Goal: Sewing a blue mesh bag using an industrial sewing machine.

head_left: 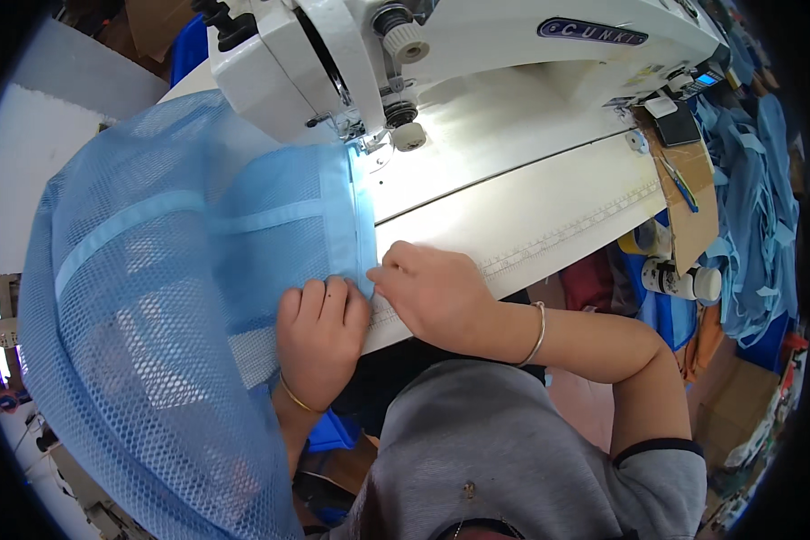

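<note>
In the head view, a white sewing machine (495, 45) spans 11 to 2 o'clock. Blue mesh (135, 333) fills the side toward 9 o'clock, drooping over the table's (513, 198) near edge; its plain strip (364, 220) runs from under the presser foot (362, 144) down to the hands.

The left hand (322, 324) lies palm down on the mesh at the strip's 6 o'clock end, fingers side by side; I cannot tell whether it grips any cloth. At its 2 o'clock, the right hand (436, 292) is curled, thumb and fingertips together at the strip's edge.

Between 2 and 3 o'clock, a pen (679, 184) lies on brown card (700, 211), with a blue cloth heap (756, 207) beyond. A white bottle (679, 279) sits at 3 o'clock.
</note>
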Available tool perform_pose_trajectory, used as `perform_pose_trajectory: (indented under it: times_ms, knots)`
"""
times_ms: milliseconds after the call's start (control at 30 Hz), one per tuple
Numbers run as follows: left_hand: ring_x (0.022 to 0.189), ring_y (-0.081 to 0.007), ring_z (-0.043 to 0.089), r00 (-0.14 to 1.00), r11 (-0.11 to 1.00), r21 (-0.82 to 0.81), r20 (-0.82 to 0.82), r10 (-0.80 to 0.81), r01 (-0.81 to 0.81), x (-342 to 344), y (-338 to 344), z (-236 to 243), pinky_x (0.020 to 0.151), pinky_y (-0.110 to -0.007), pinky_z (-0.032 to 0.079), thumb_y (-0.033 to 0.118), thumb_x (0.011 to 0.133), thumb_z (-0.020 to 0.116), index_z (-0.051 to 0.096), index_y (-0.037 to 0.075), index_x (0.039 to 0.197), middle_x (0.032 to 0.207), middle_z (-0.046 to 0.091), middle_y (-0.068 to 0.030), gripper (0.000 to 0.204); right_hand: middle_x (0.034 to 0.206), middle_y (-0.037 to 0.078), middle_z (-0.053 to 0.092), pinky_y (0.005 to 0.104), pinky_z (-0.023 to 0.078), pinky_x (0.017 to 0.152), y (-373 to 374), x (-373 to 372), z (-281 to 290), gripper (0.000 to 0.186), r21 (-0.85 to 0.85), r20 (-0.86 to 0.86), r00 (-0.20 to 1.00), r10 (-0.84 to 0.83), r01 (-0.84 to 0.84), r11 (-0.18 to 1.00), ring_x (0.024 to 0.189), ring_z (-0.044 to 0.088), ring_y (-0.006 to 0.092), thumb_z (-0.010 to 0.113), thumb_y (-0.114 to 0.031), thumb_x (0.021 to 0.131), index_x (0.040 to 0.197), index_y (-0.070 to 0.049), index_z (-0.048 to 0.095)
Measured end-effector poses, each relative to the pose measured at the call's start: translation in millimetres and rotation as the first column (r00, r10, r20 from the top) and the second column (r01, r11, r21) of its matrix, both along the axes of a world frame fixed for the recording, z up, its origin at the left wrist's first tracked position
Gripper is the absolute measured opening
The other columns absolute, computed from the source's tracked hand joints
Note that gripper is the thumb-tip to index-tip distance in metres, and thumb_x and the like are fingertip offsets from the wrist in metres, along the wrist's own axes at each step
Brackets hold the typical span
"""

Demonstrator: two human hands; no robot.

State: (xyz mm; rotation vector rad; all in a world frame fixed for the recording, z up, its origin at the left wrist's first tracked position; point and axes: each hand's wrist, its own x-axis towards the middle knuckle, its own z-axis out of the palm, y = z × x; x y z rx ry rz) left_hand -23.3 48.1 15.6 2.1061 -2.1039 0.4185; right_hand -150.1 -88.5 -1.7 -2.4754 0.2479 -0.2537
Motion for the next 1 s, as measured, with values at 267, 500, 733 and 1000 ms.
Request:
perform_pose_trajectory:
  times_ms: [267, 500, 733, 1000]
  knots:
    - [0.077, -0.0239, 0.052, 0.986, 0.985, 0.136, -0.114, 0.120, -0.104, -17, 3, 3, 0.065, -0.034, 0.042, 0.012, 0.073, 0.061, 0.062, -0.004, 0.102, 0.099, 0.060, -0.0130, 0.033, 0.109, 0.017, 0.061, 0.0376, 0.050, 0.091, -20, -3, -16, 0.026, -0.327, 0.319, 0.923, 0.214, -0.105, 0.939, 0.110, 0.058, 0.0305, 0.060, -0.010, 0.076, 0.097, 0.004, 0.062]
    - [0.082, -0.0277, 0.054, 0.933, 0.986, 0.043, -0.319, 0.166, -0.160, -43, 10, -15, 0.070, -0.036, 0.048, 0.011, 0.075, 0.063, 0.061, -0.008, 0.114, 0.124, 0.059, -0.0173, 0.043, 0.106, 0.020, 0.061, 0.0385, 0.049, 0.097, -36, -8, -9, 0.023, -0.411, 0.234, 0.907, 0.352, -0.236, 0.881, 0.109, 0.058, 0.0323, 0.061, -0.010, 0.075, 0.092, 0.005, 0.063]
    - [0.076, -0.0244, 0.056, 0.951, 0.978, -0.035, -0.243, 0.191, -0.205, -45, 1, -19, 0.064, -0.033, 0.048, 0.007, 0.077, 0.062, 0.066, -0.008, 0.105, 0.114, 0.065, -0.0164, 0.032, 0.109, 0.018, 0.061, 0.0371, 0.049, 0.096, -47, -6, -10, 0.023, -0.410, 0.196, 0.892, 0.408, -0.304, 0.860, 0.111, 0.058, 0.0310, 0.062, -0.011, 0.077, 0.094, 0.005, 0.064]
    - [0.076, -0.0227, 0.057, 0.960, 0.978, -0.021, -0.196, 0.202, -0.210, -43, -13, -17, 0.063, -0.031, 0.048, 0.007, 0.078, 0.062, 0.067, -0.007, 0.103, 0.111, 0.066, -0.0161, 0.029, 0.111, 0.017, 0.061, 0.0366, 0.050, 0.095, -64, 0, -10, 0.023, -0.401, 0.200, 0.883, 0.425, -0.322, 0.857, 0.112, 0.058, 0.0297, 0.062, -0.011, 0.077, 0.095, 0.003, 0.064]
